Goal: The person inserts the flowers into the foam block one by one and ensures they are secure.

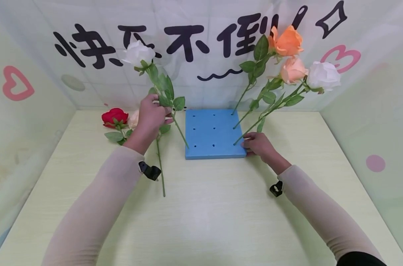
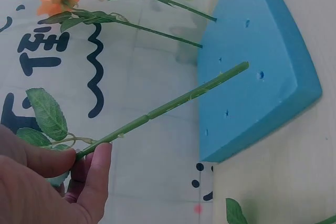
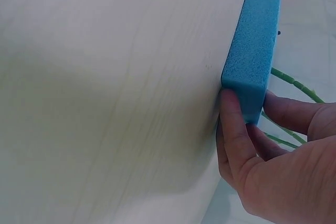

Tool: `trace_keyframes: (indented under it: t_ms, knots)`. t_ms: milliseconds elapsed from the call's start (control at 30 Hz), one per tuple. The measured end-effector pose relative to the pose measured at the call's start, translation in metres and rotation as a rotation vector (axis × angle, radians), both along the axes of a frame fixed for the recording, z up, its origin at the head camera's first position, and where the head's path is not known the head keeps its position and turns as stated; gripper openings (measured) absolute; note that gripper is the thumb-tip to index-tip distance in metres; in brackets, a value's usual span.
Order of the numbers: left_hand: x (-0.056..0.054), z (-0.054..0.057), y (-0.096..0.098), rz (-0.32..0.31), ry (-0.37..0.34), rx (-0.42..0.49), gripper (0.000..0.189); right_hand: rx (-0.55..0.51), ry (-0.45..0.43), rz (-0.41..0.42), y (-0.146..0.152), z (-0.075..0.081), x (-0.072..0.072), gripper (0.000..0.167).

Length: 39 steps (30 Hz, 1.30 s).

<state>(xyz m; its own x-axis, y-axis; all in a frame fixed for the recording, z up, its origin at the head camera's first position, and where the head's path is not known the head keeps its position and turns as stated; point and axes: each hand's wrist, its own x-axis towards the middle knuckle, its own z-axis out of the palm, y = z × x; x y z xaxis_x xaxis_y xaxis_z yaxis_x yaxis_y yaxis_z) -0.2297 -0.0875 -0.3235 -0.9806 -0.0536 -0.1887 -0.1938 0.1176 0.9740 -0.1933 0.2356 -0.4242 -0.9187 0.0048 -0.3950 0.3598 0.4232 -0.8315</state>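
My left hand (image 1: 152, 116) pinches the green stem of a white rose (image 1: 139, 54) between thumb and fingers. The bare lower stem (image 2: 178, 100) slants toward the blue foam board (image 1: 205, 136), its cut end near a hole in the left wrist view. My right hand (image 1: 259, 146) holds the board's near right corner, thumb at the top edge and fingers along the side (image 3: 239, 129). Along the board's right column stand an orange rose (image 1: 288, 41), a peach rose (image 1: 292, 69) and another white rose (image 1: 323, 75), all leaning outward.
Left of the board, a red rose (image 1: 115, 118) and a pale pink rose (image 1: 133, 120) lie on the table, partly hidden by my left arm. A loose stem (image 1: 161, 170) stretches toward the front. A printed curtain (image 1: 188, 85) hangs behind the table.
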Motion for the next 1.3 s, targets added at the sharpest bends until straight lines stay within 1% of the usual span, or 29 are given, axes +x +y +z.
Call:
trace_keyframes:
  t_ms: [167, 300, 500, 633, 767, 1000, 1167, 1300]
  knots:
    - [-0.003, 0.006, 0.005, 0.033, 0.024, 0.032, 0.044, 0.006, -0.004, 0.0, 0.001, -0.001, -0.001, 0.044]
    - [-0.006, 0.007, 0.011, 0.082, 0.049, 0.078, 0.045, 0.006, -0.002, 0.002, 0.001, -0.003, -0.001, 0.044]
    - [-0.013, -0.003, 0.019, 0.163, 0.128, 0.147, 0.041, 0.002, 0.0, 0.001, 0.001, -0.004, -0.001, 0.044]
    - [-0.016, -0.01, 0.024, 0.203, 0.2, 0.2, 0.038, 0.003, -0.003, 0.001, 0.002, -0.004, 0.0, 0.044]
    - [-0.019, -0.015, 0.026, 0.245, 0.266, 0.242, 0.035, -0.002, -0.001, 0.004, 0.002, -0.003, 0.0, 0.045]
    - [-0.023, -0.024, 0.035, 0.315, 0.35, 0.243, 0.028, 0.006, -0.003, -0.005, 0.003, -0.002, 0.001, 0.045]
    - [-0.025, -0.031, 0.039, 0.322, 0.391, 0.212, 0.027, -0.002, 0.004, -0.004, 0.002, 0.0, 0.001, 0.045]
    - [-0.027, -0.036, 0.04, 0.325, 0.393, 0.184, 0.026, -0.001, 0.007, 0.001, 0.001, 0.0, 0.001, 0.046]
